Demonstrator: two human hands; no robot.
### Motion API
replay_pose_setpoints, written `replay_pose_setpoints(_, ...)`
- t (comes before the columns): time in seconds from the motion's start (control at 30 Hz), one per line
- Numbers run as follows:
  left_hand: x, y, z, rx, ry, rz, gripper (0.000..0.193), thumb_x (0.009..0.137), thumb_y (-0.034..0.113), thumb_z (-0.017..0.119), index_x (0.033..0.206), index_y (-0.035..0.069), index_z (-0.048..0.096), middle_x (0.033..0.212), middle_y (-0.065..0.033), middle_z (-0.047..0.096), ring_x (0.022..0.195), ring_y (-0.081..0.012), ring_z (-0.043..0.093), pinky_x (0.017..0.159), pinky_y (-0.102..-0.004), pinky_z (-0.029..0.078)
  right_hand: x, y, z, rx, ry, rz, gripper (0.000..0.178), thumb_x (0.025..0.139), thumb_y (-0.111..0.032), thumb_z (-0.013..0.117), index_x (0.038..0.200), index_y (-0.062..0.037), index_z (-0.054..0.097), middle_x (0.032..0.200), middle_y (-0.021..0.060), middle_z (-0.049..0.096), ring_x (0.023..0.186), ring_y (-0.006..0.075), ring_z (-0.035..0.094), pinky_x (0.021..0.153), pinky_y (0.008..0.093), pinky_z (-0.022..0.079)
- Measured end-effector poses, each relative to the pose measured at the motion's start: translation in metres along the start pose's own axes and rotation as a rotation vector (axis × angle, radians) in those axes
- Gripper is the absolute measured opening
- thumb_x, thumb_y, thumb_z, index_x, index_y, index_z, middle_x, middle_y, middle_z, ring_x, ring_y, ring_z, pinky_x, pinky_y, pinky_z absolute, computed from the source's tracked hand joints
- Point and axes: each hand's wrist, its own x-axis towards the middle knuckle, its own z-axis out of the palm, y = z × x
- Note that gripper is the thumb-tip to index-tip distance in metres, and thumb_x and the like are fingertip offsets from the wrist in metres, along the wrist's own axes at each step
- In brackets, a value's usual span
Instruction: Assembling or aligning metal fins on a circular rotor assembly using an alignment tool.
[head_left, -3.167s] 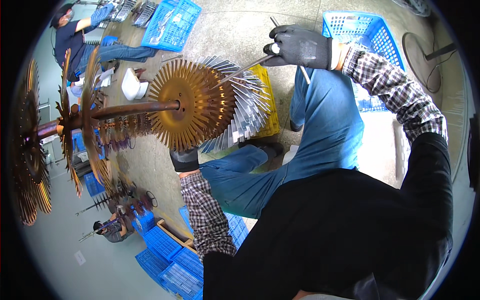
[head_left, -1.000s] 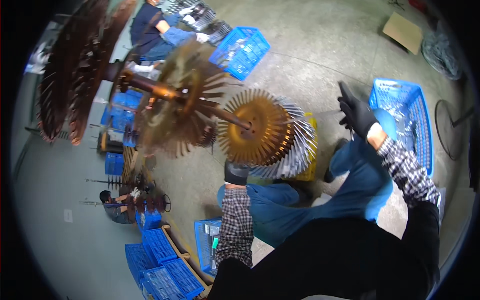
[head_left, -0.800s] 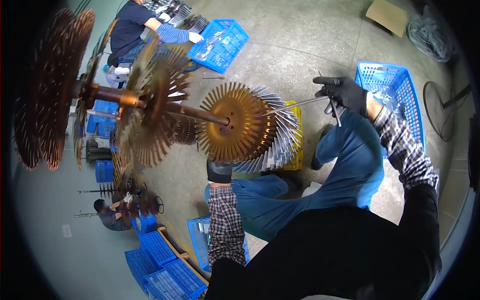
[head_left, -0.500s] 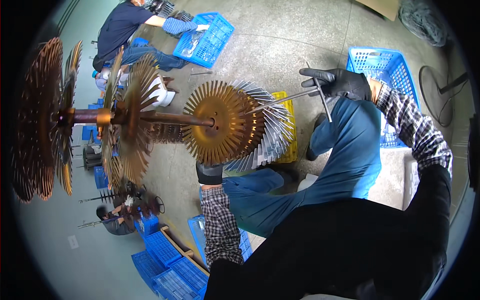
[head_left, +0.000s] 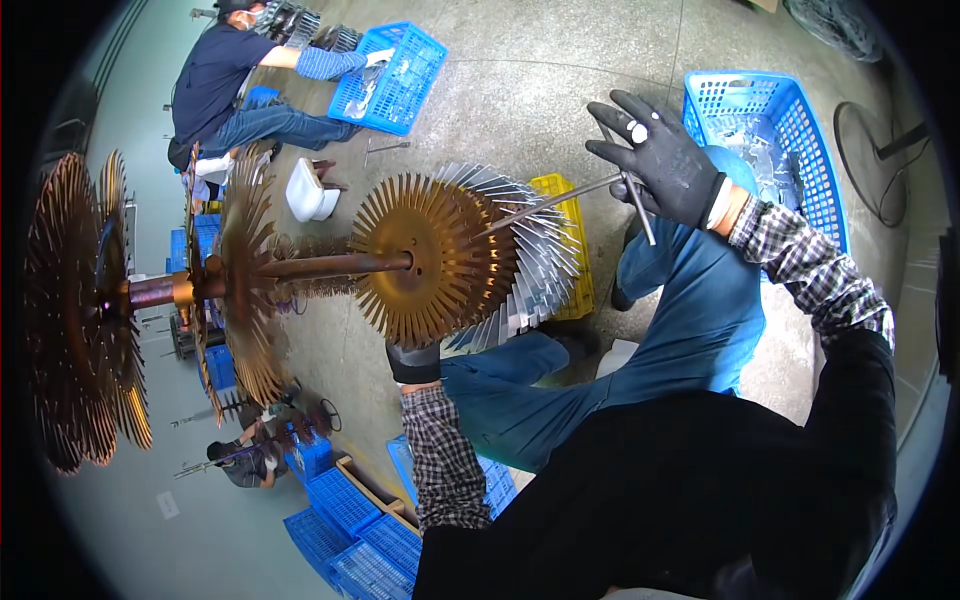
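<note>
A T-handled metal rod (head_left: pixel 560 200) reaches into the rim of a stack of finned metal discs (head_left: pixel 430 260). My right hand (head_left: pixel 672 165), in a black glove, is at the crossbar with its fingers stretched and spread, lying against it. Black-gloved too, my left hand (head_left: pixel 413 360) is under the near lower edge of the stack; the discs hide its fingers. The front discs are bronze-coloured, and silver ones stand behind them. A brown shaft (head_left: pixel 335 264) runs leftward from the stack to more finned discs (head_left: pixel 75 310).
A blue crate (head_left: pixel 825 150) with silver pieces stands at right, a yellow crate (head_left: pixel 575 300) behind the stack. At upper left a co-worker (head_left: pixel 225 85) reaches into another blue crate (head_left: pixel 425 85). Several blue crates (head_left: pixel 345 500) lie at lower left, near a second person (head_left: pixel 245 465).
My right hand has opened out, its fingers spreading at the crossbar. The head view has shifted a little. My left hand stays under the stack.
</note>
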Motion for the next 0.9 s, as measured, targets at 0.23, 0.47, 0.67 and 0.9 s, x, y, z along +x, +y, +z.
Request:
replay_pose_setpoints(0.23, -0.002, -0.006, -0.013, 0.012, -0.186, 0.086, 0.05, 0.1, 0.048, 0.057, 0.14, 0.02, 0.046, 0.138, -0.0048, 0.048, 0.112, -0.0243, 0.059, 0.089, -0.0394, 0.056, 0.001, 0.005, 0.034, 0.207, 0.142, -0.112, 0.049, 0.098, -0.035, 0.058, 0.136, -0.0033, 0.059, 0.138, 0.0202, 0.059, 0.146, 0.04, 0.042, 0.116, 0.0563, 0.037)
replay_pose_setpoints(0.47, -0.022, 0.001, -0.018, -0.1, -0.113, -0.001, 0.045, 0.098, 0.035, 0.065, 0.136, 0.02, 0.045, 0.138, -0.0055, 0.046, 0.12, -0.0244, 0.055, 0.097, -0.0381, 0.055, 0.005, -0.008, 0.033, 0.416, 0.222, -0.12, 0.034, 0.098, -0.028, 0.061, 0.121, -0.003, 0.064, 0.131, 0.0183, 0.063, 0.139, 0.0404, 0.05, 0.115, 0.0571, 0.037)
replay_pose_setpoints(0.67, -0.028, 0.004, -0.021, -0.55, -0.223, -0.372, 0.043, 0.102, 0.032, 0.059, 0.14, 0.016, 0.045, 0.139, -0.0062, 0.051, 0.12, -0.0223, 0.059, 0.102, -0.0372, 0.053, 0.012, -0.03, 0.039, 0.523, 0.334, 0.082, 0.021, 0.101, -0.02, 0.06, 0.099, -0.0018, 0.07, 0.104, 0.0159, 0.067, 0.124, 0.0367, 0.06, 0.112, 0.0526, 0.041)
replay_pose_setpoints(0.9, -0.046, 0.013, -0.031, -1.363, -0.424, -1.009, 0.044, 0.107, 0.028, 0.052, 0.146, 0.011, 0.045, 0.146, -0.0081, 0.053, 0.123, -0.022, 0.062, 0.108, -0.0385, 0.051, 0.014, -0.048, 0.045, 0.733, 0.47, 0.295, 0.021, 0.103, -0.014, 0.057, 0.094, -0.0016, 0.071, 0.094, 0.0139, 0.068, 0.105, 0.0308, 0.066, 0.109, 0.0444, 0.046)
